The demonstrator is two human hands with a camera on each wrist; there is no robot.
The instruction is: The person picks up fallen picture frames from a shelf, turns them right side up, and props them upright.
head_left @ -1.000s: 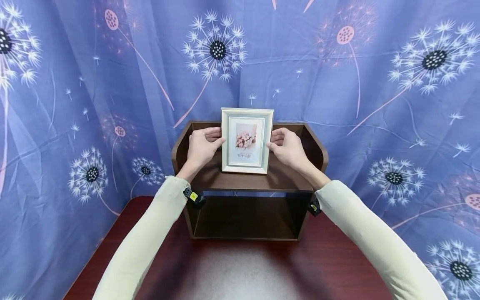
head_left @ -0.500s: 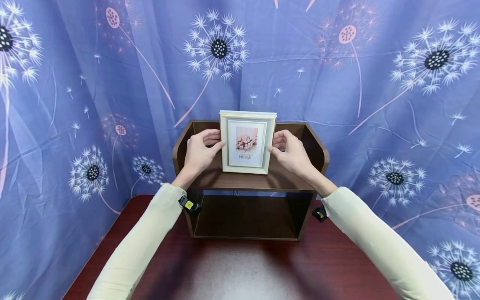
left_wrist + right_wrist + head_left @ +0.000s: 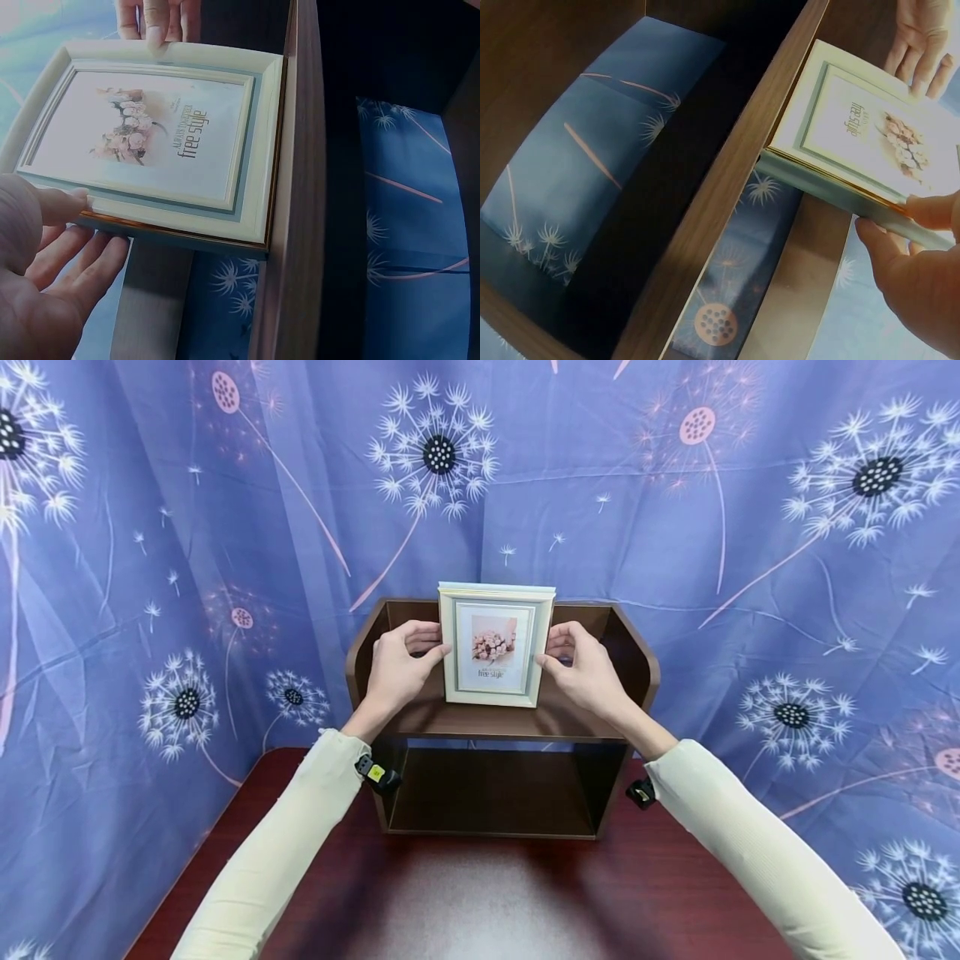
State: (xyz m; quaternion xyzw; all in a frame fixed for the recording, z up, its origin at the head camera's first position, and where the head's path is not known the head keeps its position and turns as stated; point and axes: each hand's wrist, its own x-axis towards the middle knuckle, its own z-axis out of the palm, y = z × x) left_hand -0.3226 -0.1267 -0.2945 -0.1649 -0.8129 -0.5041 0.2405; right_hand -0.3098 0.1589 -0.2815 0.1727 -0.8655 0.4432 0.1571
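A cream picture frame (image 3: 492,685) with a grey-blue inner border stands upright over the upper shelf (image 3: 420,720) of a dark brown shelf unit. Its print (image 3: 139,124) shows pink flowers and the words "free style". My left hand (image 3: 401,667) pinches the frame's left edge, thumb on the front and fingers behind. On the opposite edge my right hand (image 3: 585,670) holds it the same way, as the right wrist view shows with the thumb on the front face (image 3: 832,124). In both wrist views the frame's lower edge is right at the shelf board.
Below the upper shelf is an open lower compartment (image 3: 491,793). Angled side panels (image 3: 633,652) rise on both sides of the upper shelf. The unit stands on a reddish-brown table (image 3: 480,893), with a blue dandelion-print curtain (image 3: 570,427) behind and around it.
The picture frame's top has tipped toward me and come slightly lower, so its top edge now shows. Both hands keep their hold, and the wrists have spread a little apart.
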